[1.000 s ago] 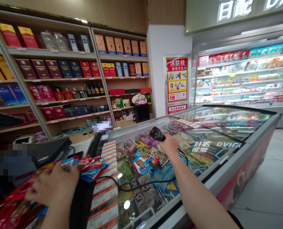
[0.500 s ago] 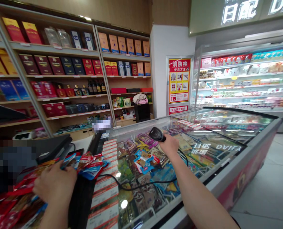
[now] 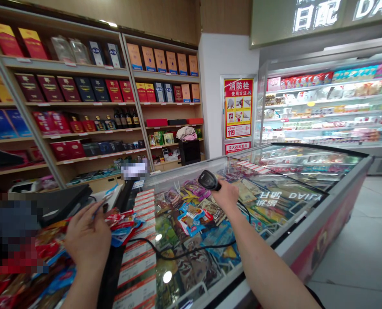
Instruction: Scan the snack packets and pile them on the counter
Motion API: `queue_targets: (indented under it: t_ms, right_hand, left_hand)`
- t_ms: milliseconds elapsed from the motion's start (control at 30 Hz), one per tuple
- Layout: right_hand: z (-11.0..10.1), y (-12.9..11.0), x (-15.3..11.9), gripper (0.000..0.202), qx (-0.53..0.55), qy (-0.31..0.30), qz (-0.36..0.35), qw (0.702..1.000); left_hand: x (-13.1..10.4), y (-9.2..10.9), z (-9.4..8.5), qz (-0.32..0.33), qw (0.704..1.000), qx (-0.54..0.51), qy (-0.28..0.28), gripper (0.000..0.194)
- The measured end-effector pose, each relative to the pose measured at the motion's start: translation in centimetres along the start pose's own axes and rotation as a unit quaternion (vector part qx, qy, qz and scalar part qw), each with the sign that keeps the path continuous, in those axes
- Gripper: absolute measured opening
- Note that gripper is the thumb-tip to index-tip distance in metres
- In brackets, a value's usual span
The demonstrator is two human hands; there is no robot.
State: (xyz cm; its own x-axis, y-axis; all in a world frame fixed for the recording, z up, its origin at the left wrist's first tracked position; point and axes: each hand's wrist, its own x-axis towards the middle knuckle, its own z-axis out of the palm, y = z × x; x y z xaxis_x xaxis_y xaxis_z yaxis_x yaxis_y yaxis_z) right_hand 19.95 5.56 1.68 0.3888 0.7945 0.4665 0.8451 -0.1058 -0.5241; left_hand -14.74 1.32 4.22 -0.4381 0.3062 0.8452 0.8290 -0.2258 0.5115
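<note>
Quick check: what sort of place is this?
Probably a supermarket or grocery shop: the right hand holds a barcode scanner over a glass-topped chest, and boxed goods stand on wall shelves.

Handheld barcode scanner: smooth black plastic housing, low sheen. Scanner cable: smooth black sheath, plastic or rubber. Snack packets, near left: glossy, crinkled plastic film. Freezer lid: clear glass, smooth, strongly reflective. Freezer rim, right: smooth, satin grey; metal or plastic indeterminable. Price labels: flat, paper-like. Shelving, far left: matt wood-look panels. Bundle, far shelf: soft, folded cloth. Floor tiles, right: smooth, semi-gloss.
</note>
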Motion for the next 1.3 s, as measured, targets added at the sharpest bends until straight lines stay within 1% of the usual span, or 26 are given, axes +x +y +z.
queue_targets:
  t_ms: [67, 200, 300, 400, 533, 633, 700, 800, 933, 1167, 1300]
  right_hand:
    - [-0.1, -0.1, 0.0, 0.021, 0.002, -0.001, -0.002, 1.0]
    - [-0.2, -0.4, -0.2, 0.02, 0.011, 0.005, -0.01, 1.0]
    - [-0.2, -0.7, -0.4, 0.023, 0.029, 0.006, -0.03, 0.999]
    - [0.1, -1.2, -0.7, 0.024, 0.055, -0.001, -0.084, 0.995]
    - [0.7, -2.3, -1.7, 0.02, 0.097, -0.02, -0.172, 0.98]
    - [1.1, -3.2, -2.7, 0.018, 0.137, -0.039, -0.23, 0.963]
    - [1.3, -3.8, -3.3, 0.016, 0.148, -0.053, -0.255, 0.954]
    - [1.2, -4.3, -3.9, 0.013, 0.144, -0.074, -0.272, 0.949]
    - [1.0, -4.6, -4.2, 0.013, 0.138, -0.096, -0.278, 0.946]
    - [1.0, -4.6, -4.3, 0.015, 0.145, -0.098, -0.264, 0.949]
    - [1.3, -4.6, -4.2, 0.015, 0.149, -0.102, -0.265, 0.947]
  left_hand:
    - [-0.7, 0.4, 0.8, 0.0, 0.999, -0.031, -0.032, 0.03]
    - [-2.5, 1.2, 2.2, 0.004, 0.989, -0.083, -0.125, 0.031]
    - [-3.7, 1.6, 3.0, 0.021, 0.983, -0.096, -0.157, 0.028]
    - [-4.5, 1.9, 3.5, 0.036, 0.982, -0.087, -0.161, 0.029]
    - [-4.9, 2.0, 3.9, 0.018, 0.985, -0.056, -0.165, 0.04]
    - [-5.1, 1.9, 4.2, 0.0, 0.982, -0.05, -0.183, 0.038]
    - [-5.2, 1.8, 4.3, -0.01, 0.98, -0.058, -0.188, 0.034]
    - [-5.4, 1.9, 4.3, -0.025, 0.979, -0.057, -0.196, 0.032]
    - [-5.5, 2.2, 4.1, -0.026, 0.98, -0.039, -0.194, 0.028]
    - [-5.6, 2.3, 4.2, -0.009, 0.98, -0.043, -0.195, 0.022]
    - [-5.6, 2.7, 4.0, -0.002, 0.979, -0.047, -0.201, 0.02]
